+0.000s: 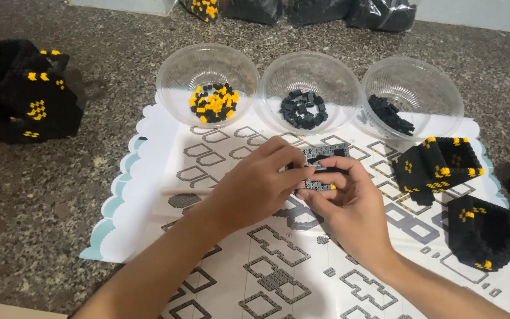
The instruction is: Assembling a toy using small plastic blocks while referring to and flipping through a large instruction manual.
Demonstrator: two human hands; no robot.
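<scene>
both forearms reach in from the lower edge, and the left hand [255, 186] and right hand [349, 204] meet over the middle of the printed sheet [149, 177], each with its grip pinched on the small grey brick frame [323, 165] held just above the paper, fingers curled and thumbs facing in. the white sheet has a teal scalloped edge, carries grey outline diagrams and lies on the speckled stone bench [60, 195]. behind it stand three clear bowls: black-and-yellow pieces [213, 103], dark pieces [303, 109] and black pieces [391, 115], with black-and-yellow brick boxes [438, 168] to the right.
</scene>
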